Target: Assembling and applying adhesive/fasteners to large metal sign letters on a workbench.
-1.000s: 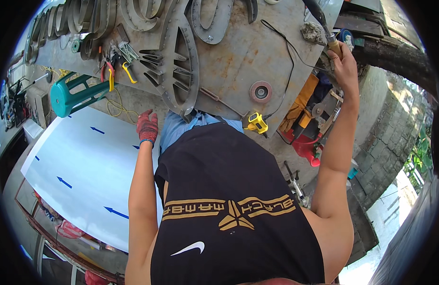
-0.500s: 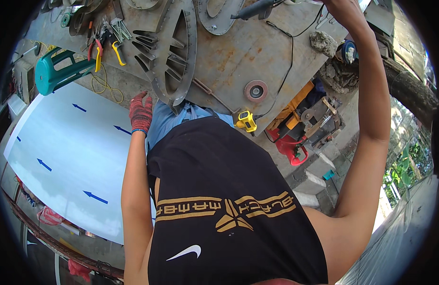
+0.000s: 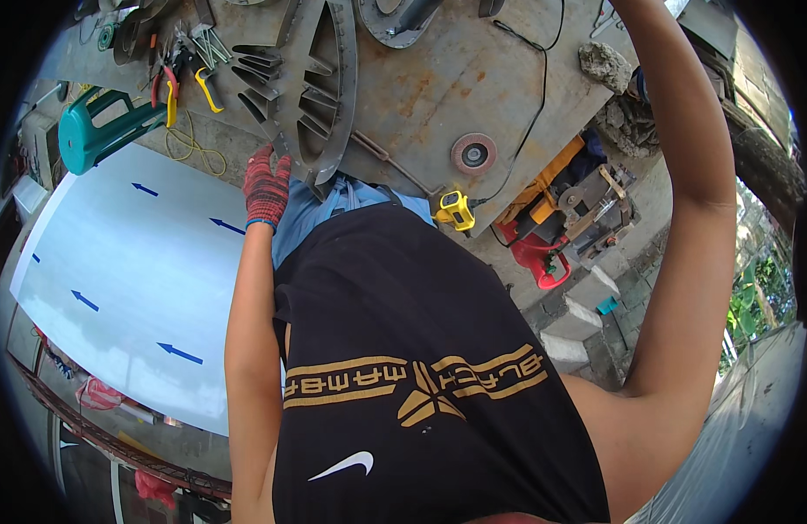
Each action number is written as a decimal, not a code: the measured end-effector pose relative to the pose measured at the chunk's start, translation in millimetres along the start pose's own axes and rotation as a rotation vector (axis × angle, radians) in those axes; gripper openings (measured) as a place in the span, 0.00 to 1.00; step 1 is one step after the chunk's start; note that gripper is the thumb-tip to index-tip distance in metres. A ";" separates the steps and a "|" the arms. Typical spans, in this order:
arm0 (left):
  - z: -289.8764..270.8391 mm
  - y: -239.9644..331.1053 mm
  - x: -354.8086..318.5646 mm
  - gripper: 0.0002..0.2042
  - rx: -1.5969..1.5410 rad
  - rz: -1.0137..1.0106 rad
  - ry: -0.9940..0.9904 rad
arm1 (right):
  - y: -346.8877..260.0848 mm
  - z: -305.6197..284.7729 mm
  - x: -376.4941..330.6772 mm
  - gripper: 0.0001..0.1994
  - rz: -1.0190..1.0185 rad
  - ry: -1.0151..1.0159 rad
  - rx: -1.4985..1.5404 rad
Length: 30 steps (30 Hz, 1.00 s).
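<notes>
My left hand (image 3: pixel 267 188), in a red-and-black knit glove, is beside the near left edge of a curved sheet-metal piece (image 3: pixel 344 105) with upright walls and pointed fins. Its fingers stretch forward, apart from one another, holding nothing visible. My right arm (image 3: pixel 696 157) reaches far forward, and the hand passes out of the top of the view. Near the top edge, a dark grey tubular tool (image 3: pixel 416 15) lies over a rounded metal piece (image 3: pixel 395 39); what holds it is out of sight. A flap disc (image 3: pixel 473 155) lies flat on the metal tabletop (image 3: pixel 438 105).
Pliers (image 3: pixel 208 90) and cutters lie at the table's far left. A green stool (image 3: pixel 76 140) and a pale sheet with blue arrows (image 3: pixel 141 279) are at left. A yellow corded device (image 3: pixel 454 210) sits at the near edge, a stone (image 3: pixel 604 66) at right. A red can (image 3: pixel 543 262) stands below.
My left hand has shifted slightly right and forward, closer to the metal piece. The dark tool has moved left and farther away. My right hand has slid out of view at the top.
</notes>
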<state>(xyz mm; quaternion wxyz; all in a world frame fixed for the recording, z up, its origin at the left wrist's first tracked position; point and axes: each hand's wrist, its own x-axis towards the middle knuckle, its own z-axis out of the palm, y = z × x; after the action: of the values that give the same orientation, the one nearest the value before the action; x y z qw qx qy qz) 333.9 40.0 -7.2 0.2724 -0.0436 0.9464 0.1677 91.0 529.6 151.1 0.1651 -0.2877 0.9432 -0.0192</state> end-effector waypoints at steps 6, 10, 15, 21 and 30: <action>1.7 0.9 1.5 0.24 0.048 -0.002 -0.006 | 3.9 11.2 6.6 0.13 -0.082 0.040 -0.082; 0.2 1.4 0.7 0.23 0.034 -0.018 -0.025 | -3.3 10.3 6.9 0.13 -0.043 -0.012 -0.099; 3.9 -5.5 0.3 0.23 0.033 -0.010 -0.019 | -21.0 1.9 3.0 0.11 0.036 -0.020 -0.099; 4.3 -5.0 -0.4 0.23 0.013 -0.019 -0.033 | -21.6 6.1 -1.8 0.11 0.030 -0.012 -0.099; 6.9 -8.7 -4.9 0.23 0.036 -0.014 -0.036 | -1.0 28.2 -3.2 0.12 -0.070 0.063 -0.123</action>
<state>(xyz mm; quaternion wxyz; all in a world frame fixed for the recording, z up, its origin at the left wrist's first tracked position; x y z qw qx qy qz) 343.1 34.1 -12.7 0.2913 -0.0420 0.9440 0.1494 103.1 532.2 125.5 0.1166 -0.3291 0.9367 0.0240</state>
